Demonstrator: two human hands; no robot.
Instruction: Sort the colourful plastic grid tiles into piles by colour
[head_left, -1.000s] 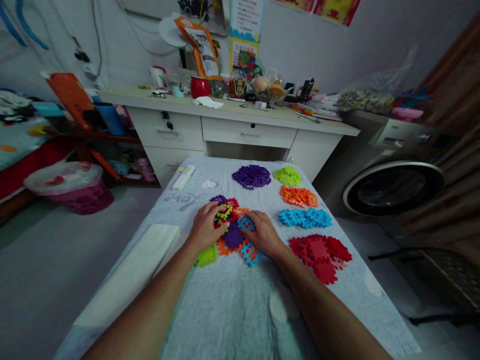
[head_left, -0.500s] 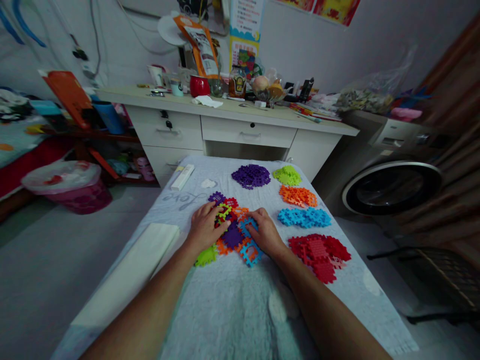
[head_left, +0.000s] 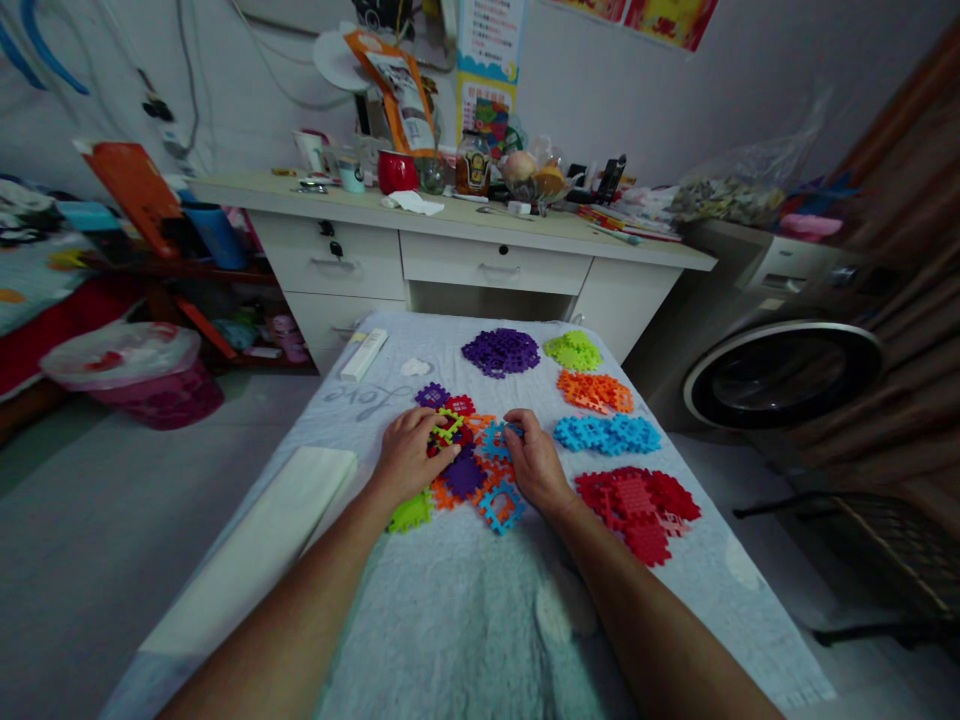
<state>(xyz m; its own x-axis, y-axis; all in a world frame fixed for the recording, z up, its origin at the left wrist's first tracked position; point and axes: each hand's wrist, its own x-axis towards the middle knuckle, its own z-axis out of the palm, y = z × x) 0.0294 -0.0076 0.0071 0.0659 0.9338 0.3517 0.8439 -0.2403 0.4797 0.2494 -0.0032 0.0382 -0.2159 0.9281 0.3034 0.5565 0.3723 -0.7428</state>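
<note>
A mixed heap of toothed plastic building tiles lies between my hands, with a purple tile, a lime tile and a blue frame tile along its near side. My left hand rests on the heap's left side, thumb apart from the fingers, fingertips by a yellow-green tile. On the right side, my right hand pinches a blue tile between thumb and fingers. Orange and red tiles show under it. My left fingertips are partly hidden among the tiles.
Sorted piles of purple, lime, orange, blue and red tiles lie along the table's far and right sides. A white box and a long pale panel lie left. A desk stands beyond.
My right hand has raised and turned the blue tile slightly, uncovering orange tiles beneath it. The left hand has stayed in place.
</note>
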